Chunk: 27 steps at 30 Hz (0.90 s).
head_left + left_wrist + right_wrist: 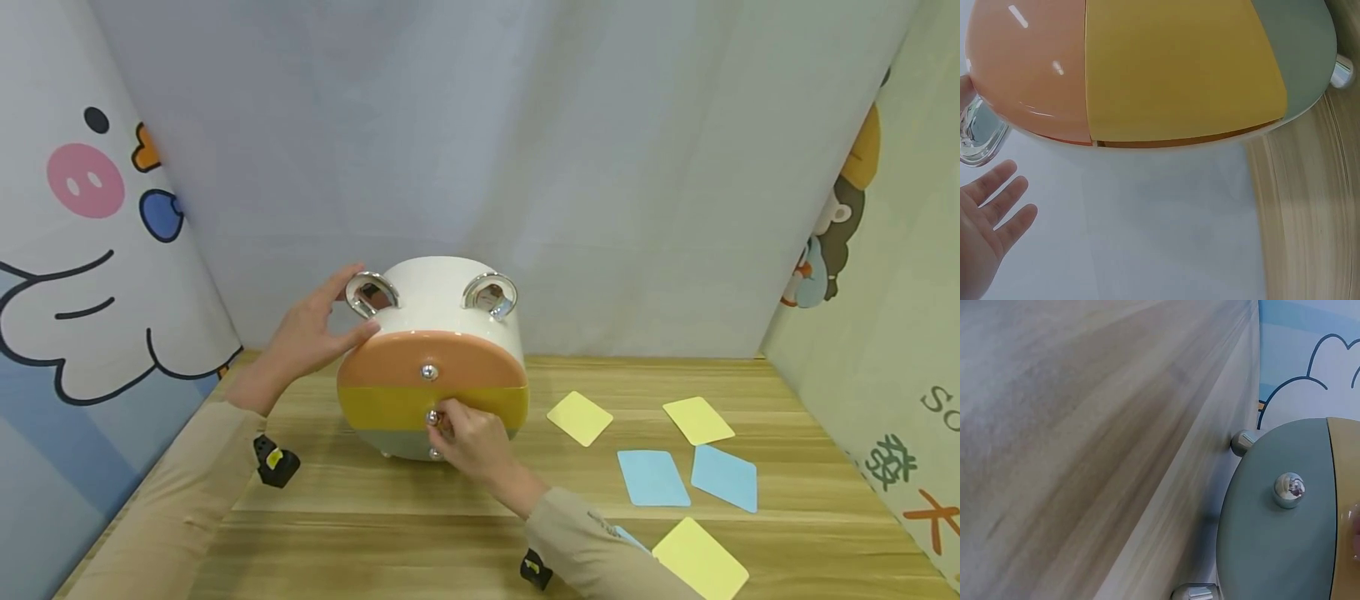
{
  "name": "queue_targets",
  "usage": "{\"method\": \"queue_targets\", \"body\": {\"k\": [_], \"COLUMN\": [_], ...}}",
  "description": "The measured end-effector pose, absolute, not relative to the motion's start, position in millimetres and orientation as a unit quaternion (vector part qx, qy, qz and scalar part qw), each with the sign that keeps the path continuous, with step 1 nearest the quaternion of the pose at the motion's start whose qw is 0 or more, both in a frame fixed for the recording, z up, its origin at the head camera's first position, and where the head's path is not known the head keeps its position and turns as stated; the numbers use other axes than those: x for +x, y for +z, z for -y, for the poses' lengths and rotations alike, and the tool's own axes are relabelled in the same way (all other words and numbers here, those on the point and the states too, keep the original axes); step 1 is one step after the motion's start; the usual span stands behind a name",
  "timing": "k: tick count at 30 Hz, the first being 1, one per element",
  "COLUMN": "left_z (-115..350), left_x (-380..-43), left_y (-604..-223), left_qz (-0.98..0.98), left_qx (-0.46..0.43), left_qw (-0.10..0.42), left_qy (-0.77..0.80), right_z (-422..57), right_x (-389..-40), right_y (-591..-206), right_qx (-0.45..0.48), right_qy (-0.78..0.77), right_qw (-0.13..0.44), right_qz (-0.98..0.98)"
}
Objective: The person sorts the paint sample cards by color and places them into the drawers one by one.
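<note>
On the pale right-hand wall I can read lettering, an S and what looks like an O, cut off by the picture's edge; an orange-red mark sits below. The dark marking on my right sleeve is too small to read.

The rounded cabinet stands on the wood tabletop in front of me, under both hands. My right hand has thumb and fingers closed in a pinch at the knob of the yellow drawer. A thin gap shows along that drawer's side. My left hand is spread, thumb on the white top and a finger by the silver ring; the other fingers stretch out loosely, gripping nothing. The orange drawer lies above the yellow one, the grey-green drawer below.

To the right lie yellow notes and blue notes, one blue partly covered by my right sleeve. A small black object shows beside my left sleeve.

The tabletop's back edge meets a grey curtain behind the cabinet. A strip of wood separates the cabinet from the nearest note, and more wood stretches in front.
</note>
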<state>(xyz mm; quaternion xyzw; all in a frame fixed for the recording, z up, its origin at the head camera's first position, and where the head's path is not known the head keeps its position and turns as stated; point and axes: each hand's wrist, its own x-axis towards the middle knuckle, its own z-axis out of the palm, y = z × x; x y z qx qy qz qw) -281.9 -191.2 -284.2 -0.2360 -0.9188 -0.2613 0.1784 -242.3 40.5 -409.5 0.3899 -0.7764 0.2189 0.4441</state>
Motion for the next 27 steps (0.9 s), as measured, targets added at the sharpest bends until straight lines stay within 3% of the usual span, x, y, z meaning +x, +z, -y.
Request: {"method": "queue_targets", "body": {"k": [18,27], "left_z": [192.1,191.9], "left_x": [-283.4,-283.9], "left_y": [-287.3,-287.9], "left_qz": [0.915,0.913], "left_qx": [-0.237,-0.241], "left_qw": [0.18,0.184], "left_qy": [-0.273,-0.272], "right_z": [-42.8,-43.8], "right_x": [-216.5,-199.4], "right_y": [-408.1,-407.9], "right_qx": [0.403,0.426], "right_qy": [0.216,0.204], "right_qw": [0.432,0.458], "right_qz": [0.777,0.753]}}
